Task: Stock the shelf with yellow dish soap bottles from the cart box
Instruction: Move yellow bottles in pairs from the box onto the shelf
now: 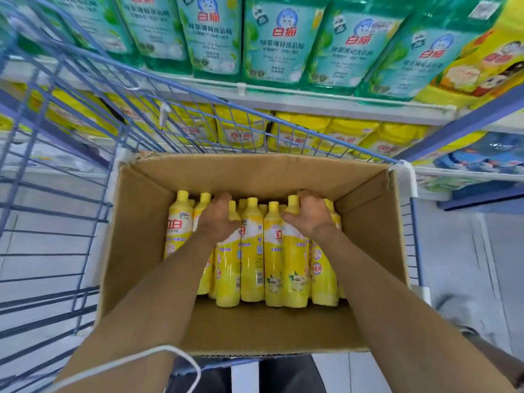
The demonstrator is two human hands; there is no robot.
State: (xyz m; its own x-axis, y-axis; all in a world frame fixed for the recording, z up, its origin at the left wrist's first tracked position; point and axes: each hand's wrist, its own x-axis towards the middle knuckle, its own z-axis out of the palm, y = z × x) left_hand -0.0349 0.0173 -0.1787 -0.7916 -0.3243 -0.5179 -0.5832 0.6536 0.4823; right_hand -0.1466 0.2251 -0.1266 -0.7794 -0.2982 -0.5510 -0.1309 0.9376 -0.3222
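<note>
Box: the cardboard box (255, 177) sits open in the cart, its far wall close against the cart's mesh side.
Bottles: the yellow bottles (252, 251) stand packed together in the far part of the box, caps up and leaning a little toward the far wall. Bare cardboard floor shows on the near side.
Left: the left hand (217, 215) lies on the bottle tops left of the middle. Its fingers curl down over the caps and its thumb is against a neck — it grips bottles, though I cannot tell how many.
Right: the right hand (310, 215) is on the tops right of the middle. Its fingers are hooked over the caps and its thumb is tucked under a neck, so it is also holding bottles.
Cart: the blue wire cart (56, 194) surrounds the box, and its mesh stands between the box and the shelf.
Shelf: the white shelf (312, 102) runs just beyond the cart. Green bottles (272, 43) fill the tier above it — yellow stock (241, 131) sits below, seen through the mesh and blurred.
Cord: a thin white cord (181, 353) loops across the left forearm near the bottom edge.
</note>
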